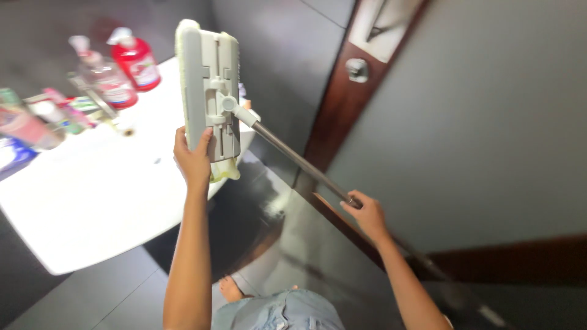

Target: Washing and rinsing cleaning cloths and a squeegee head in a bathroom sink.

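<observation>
- A grey door (477, 140) fills the right half of the frame, with a dark wooden frame (342, 98) running diagonally along its left edge and a round metal lock fitting (357, 69) set in that frame near the top centre.
- The dark glossy floor (287, 244) takes up the lower centre, with pale reflections on it.
- A white washbasin counter (92, 195) spreads over the left side — its rounded edge curves toward the bottom left of the frame.
- The flat mop head (208, 91) stands upright in the upper centre, raised over the counter's right edge; its grey plastic back faces the camera, and a yellowish pad shows along its rim and lower end.
- The metal mop handle (299, 162) runs from a swivel joint at the middle of the mop head diagonally down to the lower right.
- The left hand (194, 160) is closed on the lower part of the mop head, thumb laid over the plastic back, the forearm rising from the bottom centre.
- The right hand (367, 212) is wrapped around the mop handle right of centre, fingers curled about the shaft.
- A red soap bottle (136, 59) and a clear pump bottle (105, 78) stand side by side at the upper left, on the back of the counter.
- Smaller toiletries (43, 119) — blurred — crowd the far left edge.
- A bare foot (231, 288) shows at the bottom centre, above a strip of light denim.
</observation>
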